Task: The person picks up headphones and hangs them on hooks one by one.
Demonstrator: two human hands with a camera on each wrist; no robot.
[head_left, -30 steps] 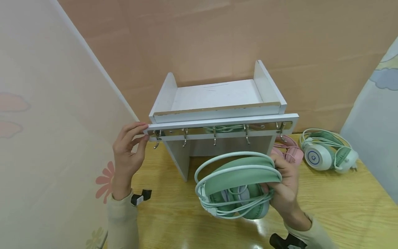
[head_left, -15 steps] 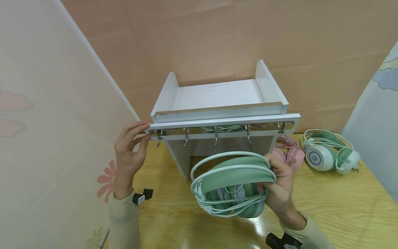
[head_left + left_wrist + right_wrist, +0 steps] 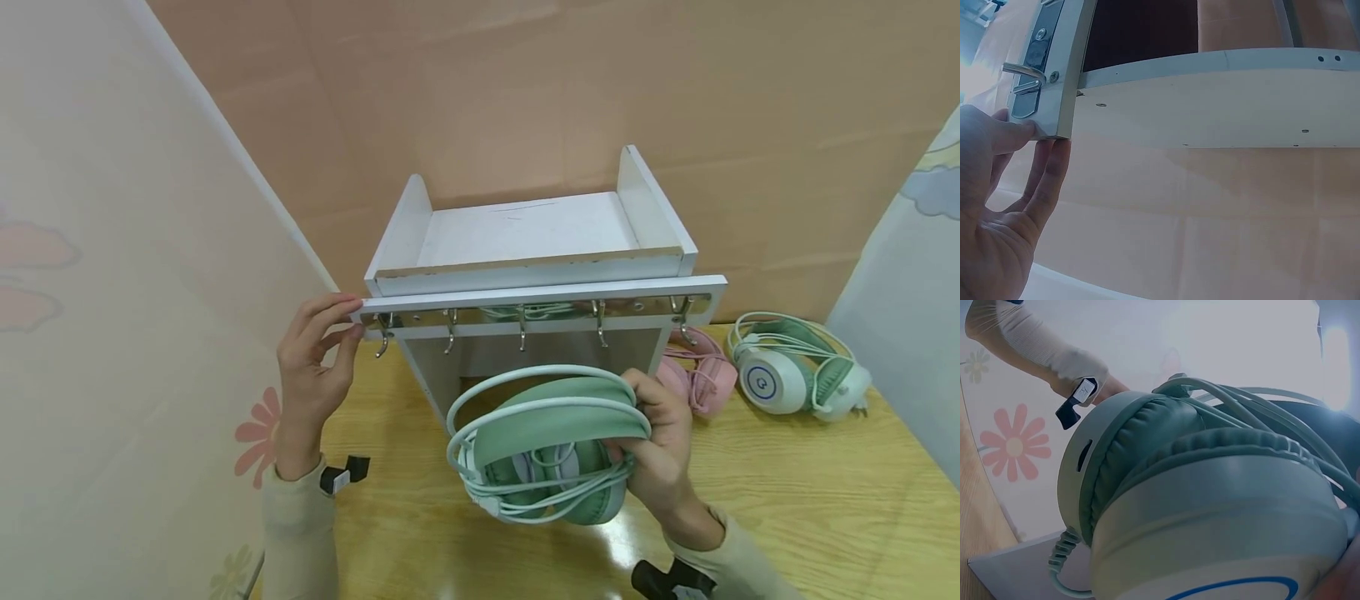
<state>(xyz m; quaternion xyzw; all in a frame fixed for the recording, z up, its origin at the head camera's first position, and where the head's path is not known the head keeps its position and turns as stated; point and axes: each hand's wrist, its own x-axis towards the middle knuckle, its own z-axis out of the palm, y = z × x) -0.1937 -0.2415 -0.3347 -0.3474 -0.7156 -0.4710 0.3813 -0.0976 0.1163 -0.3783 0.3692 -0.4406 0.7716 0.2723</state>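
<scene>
My left hand pinches the left end of a white hook rail between thumb and fingers. Several metal hooks run along its front, with nothing hung on them. In the left wrist view the fingers reach behind the rail's end and the thumb lies on its front. My right hand grips light green headphones by the right side of the headband, below and in front of the rail. Their coiled cable loops round the ear cups. The right wrist view shows the cups filling the foreground.
The rail fronts a white shelf unit on a wooden table. Pink headphones and another green pair lie right of it. A patterned wall stands close on the left, and brown paper covers the back.
My right hand has carried the green headphones a little to the left, still below the rail. The left hand keeps its pinch on the rail's end; the whole view has shifted slightly.
</scene>
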